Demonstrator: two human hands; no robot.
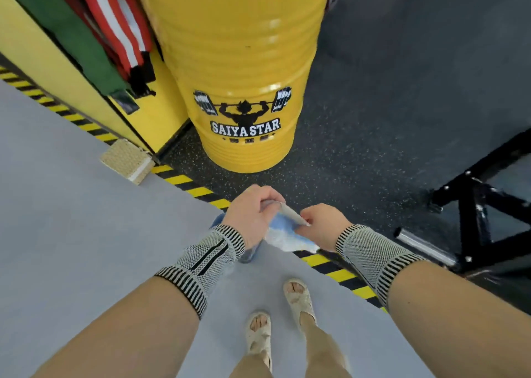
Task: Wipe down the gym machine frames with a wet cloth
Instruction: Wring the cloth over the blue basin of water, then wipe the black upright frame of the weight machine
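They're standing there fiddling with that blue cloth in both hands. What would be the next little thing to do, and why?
Probably turn right and carry the cloth toward the black frame. Both the left hand and right hand grip the cloth, held in the air and touching no machine, and that frame is the nearest gym equipment in view.

A gym floor, seen from my own standing position. Evidence: a yellow steel drum (244,70) printed with a barbell-lifter silhouette and the name "SAIYA STAR"; black speckled rubber flooring (388,113) meeting a pale grey walkway (71,219) along yellow-and-black hazard tape (184,180); a black bolted machine frame (482,205) at my right; coloured straps (109,32) hanging against a yellow cabinet (152,119).
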